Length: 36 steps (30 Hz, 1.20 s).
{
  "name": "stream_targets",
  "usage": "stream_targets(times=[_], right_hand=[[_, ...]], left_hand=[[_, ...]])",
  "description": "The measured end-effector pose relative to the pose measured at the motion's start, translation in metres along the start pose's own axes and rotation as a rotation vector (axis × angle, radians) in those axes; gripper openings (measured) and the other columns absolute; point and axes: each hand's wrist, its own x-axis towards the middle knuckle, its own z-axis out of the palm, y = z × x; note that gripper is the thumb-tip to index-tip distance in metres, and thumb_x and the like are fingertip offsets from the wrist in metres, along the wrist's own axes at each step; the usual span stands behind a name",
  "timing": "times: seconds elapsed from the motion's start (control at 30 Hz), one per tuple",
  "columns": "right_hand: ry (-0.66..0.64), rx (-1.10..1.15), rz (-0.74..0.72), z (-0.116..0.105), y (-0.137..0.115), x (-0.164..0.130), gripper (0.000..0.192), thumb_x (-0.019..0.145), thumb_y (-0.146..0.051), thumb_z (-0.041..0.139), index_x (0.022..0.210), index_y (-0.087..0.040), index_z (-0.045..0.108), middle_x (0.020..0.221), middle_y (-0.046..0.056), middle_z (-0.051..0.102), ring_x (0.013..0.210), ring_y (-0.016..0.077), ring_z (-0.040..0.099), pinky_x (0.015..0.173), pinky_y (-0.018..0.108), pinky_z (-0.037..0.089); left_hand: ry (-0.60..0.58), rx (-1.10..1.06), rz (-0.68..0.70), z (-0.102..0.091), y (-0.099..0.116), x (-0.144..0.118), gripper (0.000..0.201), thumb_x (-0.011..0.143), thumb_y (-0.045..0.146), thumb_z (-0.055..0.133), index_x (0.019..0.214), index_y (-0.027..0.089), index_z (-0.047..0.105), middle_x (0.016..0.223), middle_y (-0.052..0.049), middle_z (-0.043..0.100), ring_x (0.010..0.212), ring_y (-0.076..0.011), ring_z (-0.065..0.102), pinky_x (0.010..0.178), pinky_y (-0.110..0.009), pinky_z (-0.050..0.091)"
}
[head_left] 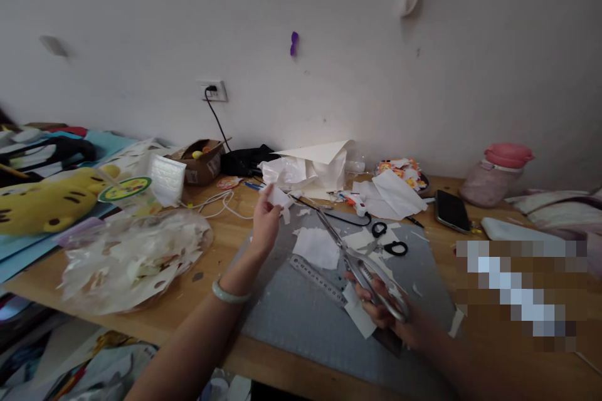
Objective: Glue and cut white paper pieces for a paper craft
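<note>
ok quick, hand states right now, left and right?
Left hand: closed, pinching a small white paper scrap, raised above the grey mat.
Right hand: closed on silver scissors, with a paper piece under the fingers.

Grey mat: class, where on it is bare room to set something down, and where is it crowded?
The grey mat is bare near its front edge, between the left hand and ruler. Its back is crowded with paper scraps and black scissors; the right hand holds silver scissors.
</note>
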Motion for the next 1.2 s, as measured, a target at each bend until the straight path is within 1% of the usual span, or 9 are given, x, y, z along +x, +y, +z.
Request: stream_targets(times=[0.1, 0.17, 0.4, 0.6, 0.77, 0.9, 1.03, 1.1, 1.2], right_hand=[[0.001, -0.03, -0.019, 0.002, 0.0, -0.001, 0.058, 0.062, -0.054, 0.073, 0.106, -0.019, 0.058, 0.064, -0.006, 0.039, 0.044, 0.002, 0.016, 0.039, 0.019, 0.008], [0.021, -0.063, -0.028, 0.005, -0.002, -0.002, 0.056, 0.063, -0.051, 0.073, 0.106, -0.019, 0.057, 0.064, -0.006, 0.041, 0.045, 0.0022, 0.017, 0.04, 0.019, 0.009], [0.008, -0.029, -0.011, 0.003, -0.002, -0.001, 0.058, 0.061, -0.054, 0.073, 0.104, -0.018, 0.059, 0.063, -0.006, 0.04, 0.044, 0.0019, 0.018, 0.039, 0.018, 0.01], [-0.024, 0.036, -0.024, -0.005, 0.0, -0.001, 0.058, 0.063, -0.06, 0.07, 0.101, -0.017, 0.061, 0.063, -0.007, 0.038, 0.043, 0.0001, 0.015, 0.037, 0.016, 0.009], [-0.001, 0.078, -0.007, -0.007, -0.002, 0.002, 0.051, 0.063, -0.059, 0.071, 0.084, -0.013, 0.062, 0.062, -0.006, 0.037, 0.042, -0.0008, 0.015, 0.036, 0.015, 0.008], [-0.002, 0.078, -0.003, -0.007, -0.003, 0.003, 0.048, 0.063, -0.057, 0.071, 0.082, -0.014, 0.062, 0.062, -0.007, 0.036, 0.042, -0.0011, 0.015, 0.036, 0.015, 0.01], [-0.022, 0.076, 0.006, -0.006, -0.004, 0.003, 0.048, 0.062, -0.057, 0.072, 0.08, -0.013, 0.062, 0.061, -0.007, 0.036, 0.041, -0.0008, 0.013, 0.035, 0.015, 0.009], [-0.021, 0.085, 0.005, -0.005, -0.005, 0.003, 0.048, 0.062, -0.056, 0.073, 0.079, -0.013, 0.061, 0.061, -0.007, 0.037, 0.042, -0.0007, 0.014, 0.035, 0.014, 0.009], [-0.031, 0.096, 0.013, -0.006, -0.005, 0.003, 0.048, 0.061, -0.056, 0.074, 0.079, -0.014, 0.061, 0.061, -0.007, 0.037, 0.042, -0.0009, 0.015, 0.035, 0.014, 0.009]], left_hand=[[0.033, 0.242, 0.27, -0.002, 0.004, -0.001, 0.056, 0.071, 0.011, 0.047, 0.126, 0.02, 0.052, 0.122, -0.009, 0.056, 0.105, -0.0204, 0.053, 0.09, -0.033, 0.042], [-0.016, 0.343, 0.323, -0.001, 0.007, -0.004, 0.048, 0.074, 0.01, 0.045, 0.119, 0.021, 0.058, 0.12, -0.009, 0.057, 0.107, -0.0214, 0.053, 0.093, -0.035, 0.041], [-0.254, 0.29, 0.072, 0.006, 0.003, -0.008, 0.039, 0.078, 0.016, 0.045, 0.114, 0.016, 0.061, 0.104, -0.008, 0.066, 0.095, -0.0198, 0.06, 0.086, -0.033, 0.046], [-0.398, 0.51, 0.127, 0.008, -0.011, -0.007, 0.057, 0.07, 0.016, 0.058, 0.126, 0.015, 0.05, 0.133, -0.015, 0.05, 0.125, -0.0281, 0.044, 0.102, -0.043, 0.036], [-0.547, 0.685, 0.043, 0.012, -0.013, -0.017, 0.085, 0.064, 0.023, 0.069, 0.139, 0.011, 0.031, 0.146, -0.023, 0.028, 0.126, -0.0326, 0.042, 0.104, -0.043, 0.034], [-0.603, 0.704, 0.022, 0.012, -0.008, -0.023, 0.093, 0.062, 0.033, 0.072, 0.14, 0.011, 0.026, 0.143, -0.023, 0.031, 0.128, -0.0334, 0.039, 0.103, -0.042, 0.035], [-0.704, 0.744, 0.006, 0.014, -0.006, -0.026, 0.087, 0.062, 0.016, 0.065, 0.14, 0.011, 0.026, 0.143, -0.022, 0.033, 0.13, -0.0314, 0.037, 0.104, -0.041, 0.033], [-0.693, 0.717, 0.05, 0.015, -0.005, -0.024, 0.081, 0.063, 0.008, 0.057, 0.139, 0.012, 0.03, 0.141, -0.02, 0.037, 0.128, -0.0288, 0.04, 0.103, -0.039, 0.034], [-0.514, 0.596, 0.146, 0.013, -0.002, -0.019, 0.074, 0.066, 0.009, 0.056, 0.137, 0.015, 0.036, 0.131, -0.016, 0.047, 0.117, -0.0267, 0.048, 0.097, -0.038, 0.039]])
